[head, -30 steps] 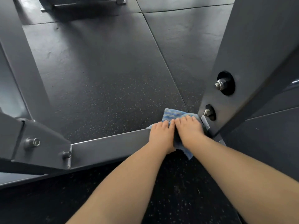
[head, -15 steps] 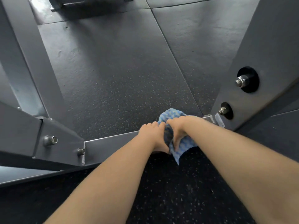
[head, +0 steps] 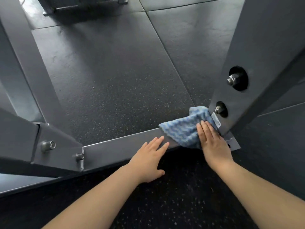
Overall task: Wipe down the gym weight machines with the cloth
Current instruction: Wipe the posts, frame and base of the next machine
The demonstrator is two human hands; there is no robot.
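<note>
Pressing cloth [head: 184,129], right hand [head: 212,142] hiding its near corner.

A gym floor: dark speckled rubber floor tiles [head: 115,76] with seams between them, and a grey painted steel machine frame [head: 118,148] bolted at its joints, with a thick upright post [head: 264,55] at right.

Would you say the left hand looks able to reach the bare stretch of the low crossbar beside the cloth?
Probably yes. The left hand already rests flat on the crossbar, fingers open, and nothing lies between it and the cloth, which the right hand presses down.
</note>
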